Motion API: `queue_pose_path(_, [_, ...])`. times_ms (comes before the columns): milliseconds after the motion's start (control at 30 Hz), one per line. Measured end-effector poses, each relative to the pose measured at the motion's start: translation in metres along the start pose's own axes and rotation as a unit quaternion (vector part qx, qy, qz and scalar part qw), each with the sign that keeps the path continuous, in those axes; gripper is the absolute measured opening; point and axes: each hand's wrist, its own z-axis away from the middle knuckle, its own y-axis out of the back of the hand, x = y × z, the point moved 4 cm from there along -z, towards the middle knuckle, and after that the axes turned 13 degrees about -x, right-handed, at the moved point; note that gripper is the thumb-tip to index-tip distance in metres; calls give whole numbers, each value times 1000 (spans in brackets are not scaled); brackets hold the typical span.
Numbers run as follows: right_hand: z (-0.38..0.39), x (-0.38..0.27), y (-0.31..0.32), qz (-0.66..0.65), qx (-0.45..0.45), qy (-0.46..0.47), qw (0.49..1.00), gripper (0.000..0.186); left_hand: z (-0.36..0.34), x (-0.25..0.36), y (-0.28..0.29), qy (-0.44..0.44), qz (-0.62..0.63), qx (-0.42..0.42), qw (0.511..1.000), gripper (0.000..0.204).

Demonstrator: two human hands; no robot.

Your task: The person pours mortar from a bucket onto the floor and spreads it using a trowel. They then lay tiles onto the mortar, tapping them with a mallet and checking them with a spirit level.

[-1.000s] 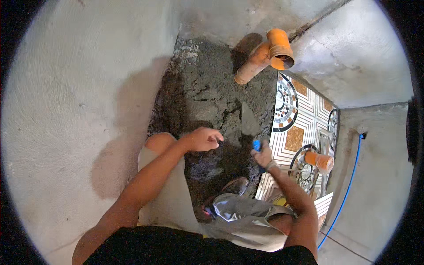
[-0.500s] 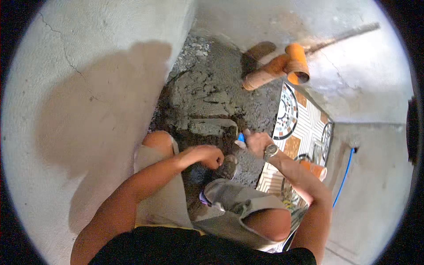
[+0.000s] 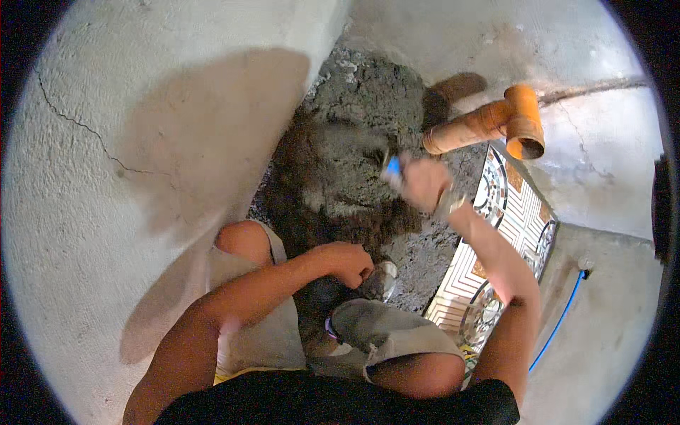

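My right hand (image 3: 425,184), with a watch (image 3: 452,202) on the wrist, grips the blue handle (image 3: 394,168) of a trowel, whose blade is blurred against the dark wet mortar (image 3: 326,184). Lower down, my left hand (image 3: 350,265) is curled with nothing visible in it, just left of my shoe (image 3: 386,280) and between my bent knees. An orange branched pipe (image 3: 478,124) slants up from the mortar, above and right of my right hand.
Patterned tiles (image 3: 457,276) border the mortar on the right, partly behind my right forearm. Plastered walls (image 3: 163,85) enclose the narrow corner. A blue tube (image 3: 559,326) comes out of a hole in the right wall.
My right hand has swung the trowel farther up into the mortar, leftward of where it began, and now blurs. My left hand is lower and more curled. The view has shifted.
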Motion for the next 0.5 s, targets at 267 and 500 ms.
queue_pose_path(267, [-95,-5,-32,69,-26,48,996,61,4,-16,4,44,43,-1,998,26])
queue_pose_path(500, [-114,61,31,-55,89,-136,985,67,4,-20,21,10,33,41,999,34])
